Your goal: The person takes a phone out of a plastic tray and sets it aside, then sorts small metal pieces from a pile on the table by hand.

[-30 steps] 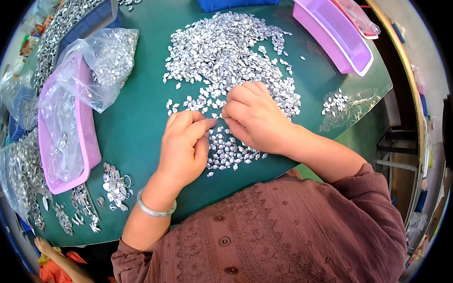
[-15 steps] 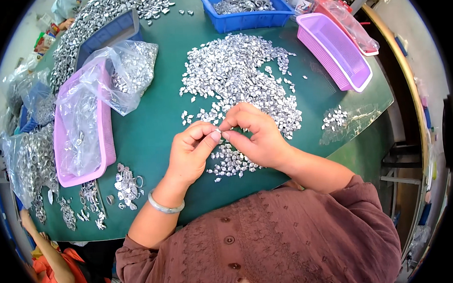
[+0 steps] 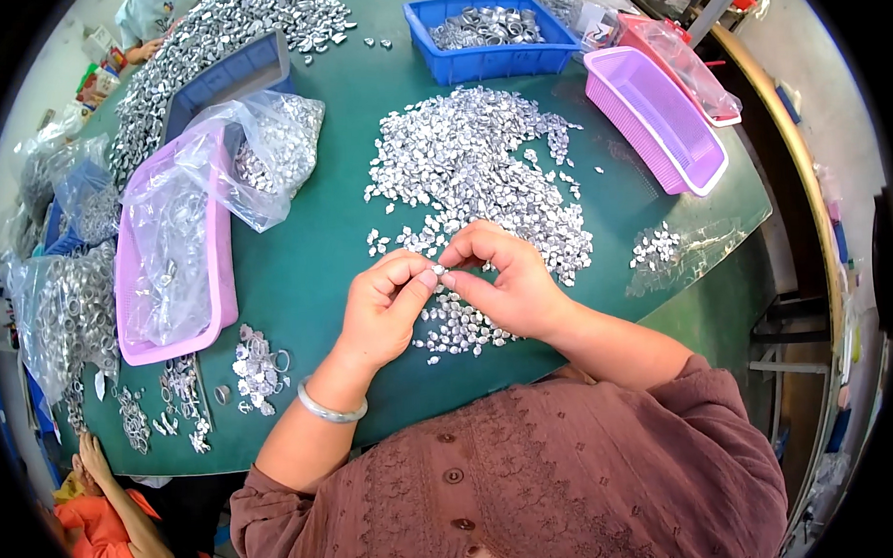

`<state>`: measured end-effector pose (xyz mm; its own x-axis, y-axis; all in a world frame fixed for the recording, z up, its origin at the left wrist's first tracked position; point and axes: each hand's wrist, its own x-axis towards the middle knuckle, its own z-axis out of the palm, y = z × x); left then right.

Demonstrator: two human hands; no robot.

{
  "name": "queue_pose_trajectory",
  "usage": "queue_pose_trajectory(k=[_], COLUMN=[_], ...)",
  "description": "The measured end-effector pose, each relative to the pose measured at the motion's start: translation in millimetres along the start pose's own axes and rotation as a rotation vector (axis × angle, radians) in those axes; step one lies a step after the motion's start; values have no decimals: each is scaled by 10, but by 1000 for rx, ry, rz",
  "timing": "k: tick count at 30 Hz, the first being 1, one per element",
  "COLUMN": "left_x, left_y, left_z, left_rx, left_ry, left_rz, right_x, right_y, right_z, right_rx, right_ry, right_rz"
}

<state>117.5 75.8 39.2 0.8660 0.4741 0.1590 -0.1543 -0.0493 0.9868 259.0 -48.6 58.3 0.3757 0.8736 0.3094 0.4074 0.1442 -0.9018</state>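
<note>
My left hand and my right hand meet over the green table, thumbs and forefingers pinched together. Between the fingertips is a small silvery metal piece, which both hands grip. A large heap of similar small silver pieces spreads just beyond my hands. Under and in front of my fingers lies a smaller group of shiny oval pieces, partly hidden by my right hand.
A pink basket with clear plastic bags stands left; another pink basket is at right. A blue tray of metal parts sits at the back. A small cluster of pieces lies right. A person in orange sits at lower left.
The view has shifted slightly, so the table's contents sit a little lower. My hands stay pinched together on the small piece. The orange-clad person's hand has moved lower, by the table edge.
</note>
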Motion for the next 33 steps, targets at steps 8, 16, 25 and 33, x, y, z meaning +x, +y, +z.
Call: queue_pose_trajectory(k=[8, 16, 25, 33], left_x=[3, 15, 2, 104], left_y=[-14, -29, 46, 15], left_z=[-9, 34, -92, -143], left_rx=[-34, -32, 288, 543], left_ry=[3, 48, 181, 241], left_rz=[-82, -78, -29, 62], right_x=[13, 18, 1074, 2129], right_y=[20, 8, 236, 320], right_z=[9, -22, -681, -1335], right_rx=[99, 168, 205, -69], right_ry=[-34, -40, -72, 364], right_rz=[127, 269, 449, 359])
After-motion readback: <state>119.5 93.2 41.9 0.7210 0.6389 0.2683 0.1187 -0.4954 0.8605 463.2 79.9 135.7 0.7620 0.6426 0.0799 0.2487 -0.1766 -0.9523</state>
